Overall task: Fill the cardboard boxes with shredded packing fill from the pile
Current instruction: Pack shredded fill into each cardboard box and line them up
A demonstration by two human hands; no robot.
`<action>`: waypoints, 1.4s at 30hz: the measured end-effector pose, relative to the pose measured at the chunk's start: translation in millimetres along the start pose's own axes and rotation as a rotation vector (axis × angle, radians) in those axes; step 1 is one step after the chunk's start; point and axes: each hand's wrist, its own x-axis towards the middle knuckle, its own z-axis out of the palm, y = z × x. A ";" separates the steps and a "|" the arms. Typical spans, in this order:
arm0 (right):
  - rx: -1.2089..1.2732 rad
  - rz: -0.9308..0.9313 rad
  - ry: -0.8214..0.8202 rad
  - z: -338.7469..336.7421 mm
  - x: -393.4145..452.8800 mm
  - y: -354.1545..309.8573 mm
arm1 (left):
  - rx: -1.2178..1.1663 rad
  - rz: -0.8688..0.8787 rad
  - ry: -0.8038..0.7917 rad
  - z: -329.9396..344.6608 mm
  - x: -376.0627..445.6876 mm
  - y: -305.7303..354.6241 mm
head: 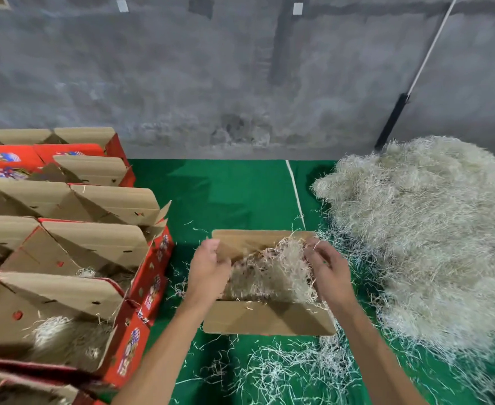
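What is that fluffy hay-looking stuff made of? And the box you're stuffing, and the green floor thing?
The fluffy stuff looks like thin pale shreds, probably paper or wood fibre: tangled, matte strands. The box is cardboard: flat brown matte flaps with folded edges. The green sheet seems to be cloth or tarp: it creases and shines faintly. Both hands, left hand and right hand, work shreds into the box.
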 end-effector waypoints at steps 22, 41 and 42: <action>-1.221 0.065 -0.735 81.5 83.8 84.8 | 1.004 -0.035 -0.881 108.6 74.7 -67.9; -1.552 0.045 -0.870 104.9 97.4 119.0 | 1.192 0.015 -0.880 125.4 95.1 -76.1; -1.532 0.010 -0.863 105.7 99.9 112.9 | 1.118 0.081 -0.843 122.2 94.9 -70.8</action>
